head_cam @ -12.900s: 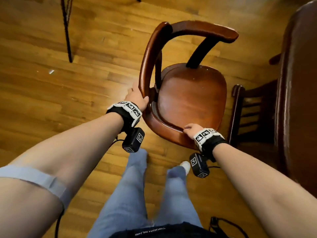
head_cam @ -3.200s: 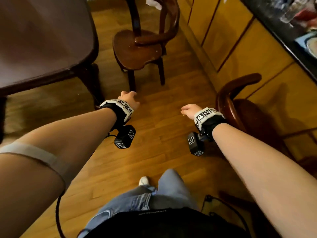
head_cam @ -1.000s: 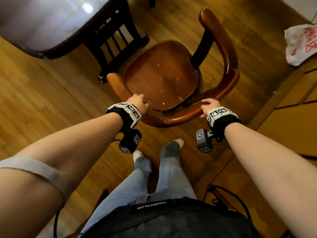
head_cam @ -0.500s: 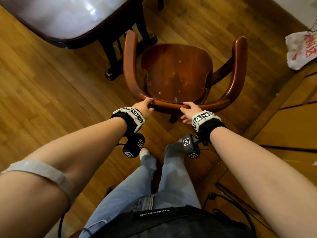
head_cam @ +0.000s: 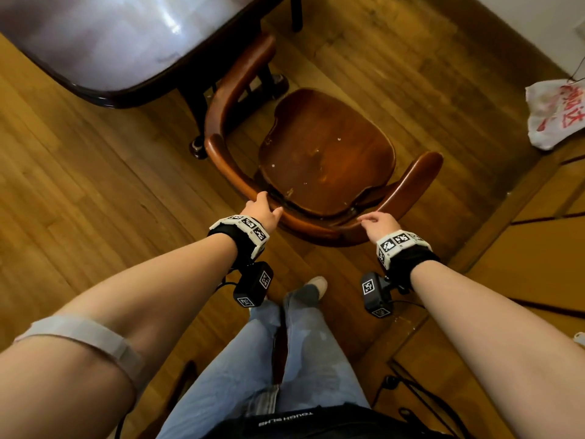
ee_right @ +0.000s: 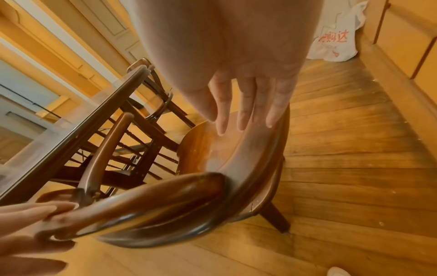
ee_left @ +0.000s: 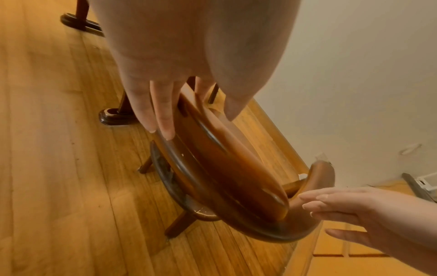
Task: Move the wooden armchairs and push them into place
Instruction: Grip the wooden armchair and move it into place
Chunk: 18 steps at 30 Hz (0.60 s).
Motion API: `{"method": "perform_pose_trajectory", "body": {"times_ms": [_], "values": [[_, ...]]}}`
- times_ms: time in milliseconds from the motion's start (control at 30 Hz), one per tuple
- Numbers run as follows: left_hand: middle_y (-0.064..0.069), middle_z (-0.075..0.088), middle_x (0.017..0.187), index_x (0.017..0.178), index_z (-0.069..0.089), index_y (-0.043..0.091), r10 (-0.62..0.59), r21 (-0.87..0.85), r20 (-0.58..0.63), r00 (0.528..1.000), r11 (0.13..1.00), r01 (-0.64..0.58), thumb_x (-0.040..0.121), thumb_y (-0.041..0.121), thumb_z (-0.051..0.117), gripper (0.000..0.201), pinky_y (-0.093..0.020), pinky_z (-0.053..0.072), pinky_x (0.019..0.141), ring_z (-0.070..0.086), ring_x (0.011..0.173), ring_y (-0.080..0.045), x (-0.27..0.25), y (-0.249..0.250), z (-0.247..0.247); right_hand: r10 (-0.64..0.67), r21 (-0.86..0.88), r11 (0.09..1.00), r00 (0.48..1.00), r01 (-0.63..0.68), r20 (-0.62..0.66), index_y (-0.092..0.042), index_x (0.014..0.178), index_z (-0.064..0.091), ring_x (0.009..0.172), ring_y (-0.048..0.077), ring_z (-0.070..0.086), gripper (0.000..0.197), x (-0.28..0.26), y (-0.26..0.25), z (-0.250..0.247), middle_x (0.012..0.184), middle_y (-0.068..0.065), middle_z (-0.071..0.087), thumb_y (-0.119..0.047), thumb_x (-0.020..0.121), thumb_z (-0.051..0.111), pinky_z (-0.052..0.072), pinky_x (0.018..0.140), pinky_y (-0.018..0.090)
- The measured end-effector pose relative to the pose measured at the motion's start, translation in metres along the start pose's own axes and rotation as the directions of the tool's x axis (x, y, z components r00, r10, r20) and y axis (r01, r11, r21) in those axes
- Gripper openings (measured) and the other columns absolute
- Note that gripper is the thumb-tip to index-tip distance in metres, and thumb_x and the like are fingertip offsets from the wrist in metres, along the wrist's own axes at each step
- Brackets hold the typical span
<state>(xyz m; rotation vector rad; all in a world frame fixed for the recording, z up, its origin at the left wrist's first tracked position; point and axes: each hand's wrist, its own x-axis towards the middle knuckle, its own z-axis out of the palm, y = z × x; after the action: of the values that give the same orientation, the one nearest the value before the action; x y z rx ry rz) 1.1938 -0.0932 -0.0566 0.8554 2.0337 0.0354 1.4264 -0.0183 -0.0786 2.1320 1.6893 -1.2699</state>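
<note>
A dark wooden armchair (head_cam: 326, 150) with a curved back rail (head_cam: 316, 228) stands on the floor in front of me, angled toward the table (head_cam: 95, 42). Its left armrest (head_cam: 243, 68) reaches under the table's edge. My left hand (head_cam: 264, 205) rests on the left part of the rail. In the left wrist view its fingers (ee_left: 163, 119) lie straight along the wood and the thumb sits on the other side. My right hand (head_cam: 373, 220) touches the right part of the rail, its fingers (ee_right: 243, 112) straight over it.
A white plastic bag (head_cam: 554, 112) with red print lies by the wall at the right. Wooden cabinets (head_cam: 538, 248) run close along my right side. Another chair (ee_right: 156, 104) stands beyond the table. A black cable (head_cam: 411, 391) trails on the floor near my feet.
The chair has turned and slid toward the table, so its left armrest now sits under the edge. My hands have spread apart along the back rail and their fingers have straightened.
</note>
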Motion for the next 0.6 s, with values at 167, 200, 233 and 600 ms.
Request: {"method": "perform_pose_trajectory", "body": {"times_ms": [167, 200, 233, 600], "values": [[-0.017, 0.044, 0.140, 0.151, 0.019, 0.019, -0.086, -0.018, -0.124, 0.988, 0.996, 0.085, 0.097, 0.036, 0.049, 0.063, -0.038, 0.051, 0.085, 0.058, 0.114, -0.032, 0.020, -0.005, -0.014, -0.089, -0.043, 0.995, 0.992, 0.093, 0.085, -0.020, 0.117, 0.070, 0.108, 0.026, 0.062, 0.030, 0.016, -0.021, 0.016, 0.123, 0.004, 0.067, -0.023, 0.096, 0.048, 0.041, 0.080, 0.023], [-0.016, 0.043, 0.140, 0.151, 0.019, 0.019, -0.088, -0.033, -0.143, 0.986, 0.996, 0.084, 0.097, 0.034, 0.049, 0.064, -0.035, 0.050, 0.082, 0.058, 0.114, -0.032, 0.022, -0.007, -0.018, -0.100, -0.051, 0.993, 0.989, 0.106, 0.111, -0.020, 0.118, 0.069, 0.108, 0.025, 0.062, 0.030, 0.018, -0.025, 0.019, 0.125, 0.003, 0.066, -0.024, 0.097, 0.048, 0.040, 0.079, 0.023], [-0.017, 0.044, 0.140, 0.152, 0.016, 0.020, -0.090, -0.053, -0.163, 0.983, 0.995, 0.083, 0.097, 0.033, 0.049, 0.065, -0.033, 0.049, 0.078, 0.059, 0.113, -0.031, 0.025, -0.008, -0.021, -0.106, -0.060, 0.991, 0.984, 0.115, 0.143, -0.020, 0.120, 0.068, 0.108, 0.024, 0.062, 0.031, 0.019, -0.030, 0.023, 0.127, 0.003, 0.065, -0.024, 0.097, 0.047, 0.041, 0.078, 0.023], [-0.016, 0.053, 0.136, 0.150, 0.011, 0.006, -0.113, -0.124, -0.170, 0.979, 0.988, 0.092, 0.097, 0.033, 0.049, 0.071, -0.042, 0.047, 0.088, 0.058, 0.117, -0.036, 0.088, -0.031, -0.095, 0.130, -0.465, 0.884, 0.929, 0.049, 0.346, -0.020, 0.128, 0.061, 0.137, 0.022, 0.041, 0.044, 0.026, -0.102, 0.087, 0.138, 0.004, 0.057, -0.043, 0.099, 0.036, 0.004, 0.122, 0.038]]}}
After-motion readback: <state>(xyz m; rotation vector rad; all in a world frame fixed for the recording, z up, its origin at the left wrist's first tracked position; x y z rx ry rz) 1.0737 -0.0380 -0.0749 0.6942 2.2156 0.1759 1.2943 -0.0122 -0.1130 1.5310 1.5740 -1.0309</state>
